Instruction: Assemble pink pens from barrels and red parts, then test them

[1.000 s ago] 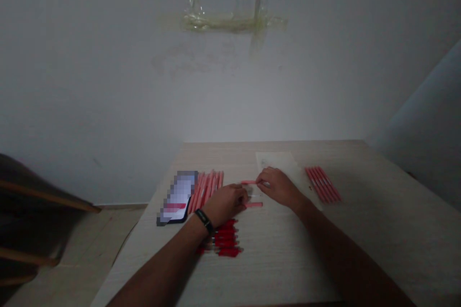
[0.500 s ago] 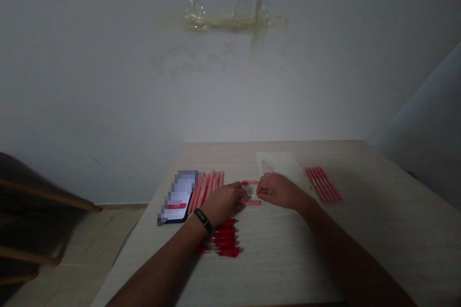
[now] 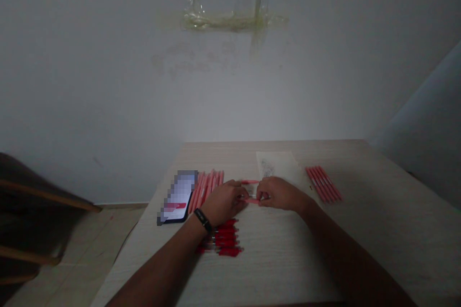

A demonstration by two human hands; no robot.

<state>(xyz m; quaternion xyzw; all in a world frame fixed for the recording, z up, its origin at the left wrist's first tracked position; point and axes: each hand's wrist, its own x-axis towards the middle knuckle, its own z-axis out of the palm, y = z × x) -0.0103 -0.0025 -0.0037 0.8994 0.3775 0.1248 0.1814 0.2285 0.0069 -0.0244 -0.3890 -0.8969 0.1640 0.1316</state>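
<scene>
Between my hands, low over the table, is a short pink pen barrel point(image 3: 252, 200). My right hand point(image 3: 276, 194) pinches its right end. My left hand point(image 3: 227, 199), wearing a black wristband point(image 3: 203, 220), has its fingers closed at the barrel's left side; a thin pale piece shows by the fingertips, too small to name. Just beyond the fingers lies another pink pen piece point(image 3: 249, 182). Below my left wrist several red pen parts with clear tips point(image 3: 226, 242) lie in a row, partly covered by the forearm.
Several pink pens point(image 3: 207, 187) lie left of my hands beside a phone point(image 3: 176, 199) with a lit, blurred screen. A clear plastic sheet or bag point(image 3: 279, 163) lies behind my right hand. Further right is a neat row of pink pens point(image 3: 323, 183). The table point(image 3: 281, 268) meets a wall point(image 3: 230, 105).
My right hand has shifted slightly down and its fingers have closed on the right end of the lower pink barrel, which has risen a little. My left hand has barely moved.
</scene>
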